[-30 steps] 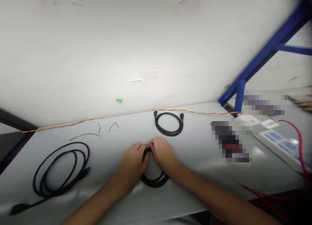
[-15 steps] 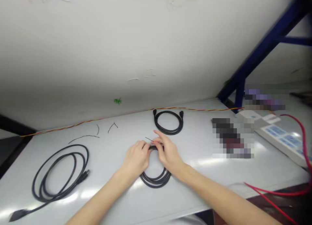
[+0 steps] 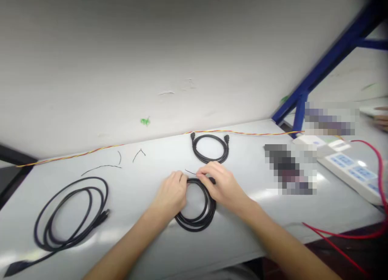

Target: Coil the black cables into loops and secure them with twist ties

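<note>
A small coiled black cable [image 3: 197, 209] lies on the white table [image 3: 248, 231] in front of me. My left hand [image 3: 169, 195] is curled over the coil's left side and grips it. My right hand [image 3: 221, 183] pinches the coil's top right, where a thin black twist tie [image 3: 190, 172] sticks out to the left. A second neat black coil [image 3: 210, 148] with both plugs showing lies just behind my hands. A larger loose black cable [image 3: 69, 213] is spread at the left.
Loose thin wire ties [image 3: 101, 167] lie near the wall. A red-yellow twisted wire [image 3: 91, 152] runs along the table's back edge. A white power strip [image 3: 348, 167] and red wires [image 3: 372, 158] sit at the right, by a blue frame [image 3: 321, 74].
My right hand has shifted right along the coil's top, and the coil between my hands now lies more open and round. The view has dropped slightly.
</note>
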A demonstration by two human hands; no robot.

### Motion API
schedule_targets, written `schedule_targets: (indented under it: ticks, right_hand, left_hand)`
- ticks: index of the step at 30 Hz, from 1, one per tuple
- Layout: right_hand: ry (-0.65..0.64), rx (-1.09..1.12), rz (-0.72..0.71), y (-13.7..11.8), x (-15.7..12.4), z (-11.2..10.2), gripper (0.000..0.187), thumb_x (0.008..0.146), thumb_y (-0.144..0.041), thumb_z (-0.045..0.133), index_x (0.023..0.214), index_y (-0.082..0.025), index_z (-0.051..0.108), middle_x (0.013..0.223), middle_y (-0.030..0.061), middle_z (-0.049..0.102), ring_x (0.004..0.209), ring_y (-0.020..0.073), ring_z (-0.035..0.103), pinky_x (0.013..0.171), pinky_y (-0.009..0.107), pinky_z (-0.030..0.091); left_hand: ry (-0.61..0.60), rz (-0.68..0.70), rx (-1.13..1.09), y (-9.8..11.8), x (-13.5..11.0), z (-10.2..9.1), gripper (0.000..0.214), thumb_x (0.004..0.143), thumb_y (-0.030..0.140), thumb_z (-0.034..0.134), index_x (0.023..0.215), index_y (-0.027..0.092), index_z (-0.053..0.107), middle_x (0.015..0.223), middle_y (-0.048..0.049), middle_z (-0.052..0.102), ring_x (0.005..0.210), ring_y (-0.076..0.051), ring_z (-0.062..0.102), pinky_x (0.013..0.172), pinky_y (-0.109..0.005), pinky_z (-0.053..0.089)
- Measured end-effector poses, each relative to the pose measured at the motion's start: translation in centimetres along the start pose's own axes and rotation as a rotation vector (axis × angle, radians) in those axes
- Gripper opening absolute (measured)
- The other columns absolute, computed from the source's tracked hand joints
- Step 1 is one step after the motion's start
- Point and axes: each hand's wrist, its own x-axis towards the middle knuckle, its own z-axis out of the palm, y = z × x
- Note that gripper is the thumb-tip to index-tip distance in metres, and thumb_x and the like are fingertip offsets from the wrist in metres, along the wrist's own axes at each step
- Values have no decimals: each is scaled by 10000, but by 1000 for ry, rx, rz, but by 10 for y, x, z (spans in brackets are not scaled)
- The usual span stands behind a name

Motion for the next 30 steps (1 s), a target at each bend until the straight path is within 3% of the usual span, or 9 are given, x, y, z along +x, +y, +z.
schedule_targets:
  ticks: [4,7,14,19,24,30]
  right_hand:
    - [-199,-131,-28,-13,-18,-14,189,1040,-244,513,955,-274,679,844,58,656,800,237,626,731,400,536]
    - [-281,-282,-14,-20,-34,-9,218,999,-177,519,866,-278,659,794,58,628,755,245,609,683,402,526]
    - [-224,-625,62,-28,-32,35,277,869,5,521,752,-218,636,720,92,641,668,253,613,634,397,498]
    - [-154,-705,126,-30,-24,53,257,870,10,523,822,-192,674,726,89,683,673,236,648,657,361,514]
    - [-183,-519,185,-24,-29,45,184,924,-94,560,1016,-189,688,770,79,714,677,230,665,625,341,499]
    - [-324,-72,208,-14,-13,-7,159,927,-205,656,1075,-210,714,958,51,729,797,199,678,728,322,520]
  left_hand:
    - [5,0,-5,0,-1,1,216,1038,132,442,1085,166,650,1041,-95,656,976,-247,626,844,-375,568]
    - [1,0,-8,1,-1,0,217,1046,144,437,1094,160,648,1052,-100,654,988,-253,625,842,-380,568]
    - [49,19,-12,-4,-1,6,200,1037,149,458,1078,170,652,1035,-97,664,971,-253,630,835,-377,570]
    - [74,109,-5,-7,-4,5,458,976,42,439,1381,196,590,1056,-89,677,937,-239,634,806,-355,570]
    - [108,169,-16,-8,-2,4,457,949,45,492,1355,205,629,1000,-84,671,893,-239,624,751,-349,560]
    - [180,211,-91,-10,1,8,371,961,78,509,1259,222,676,992,-70,636,885,-220,594,726,-332,550]
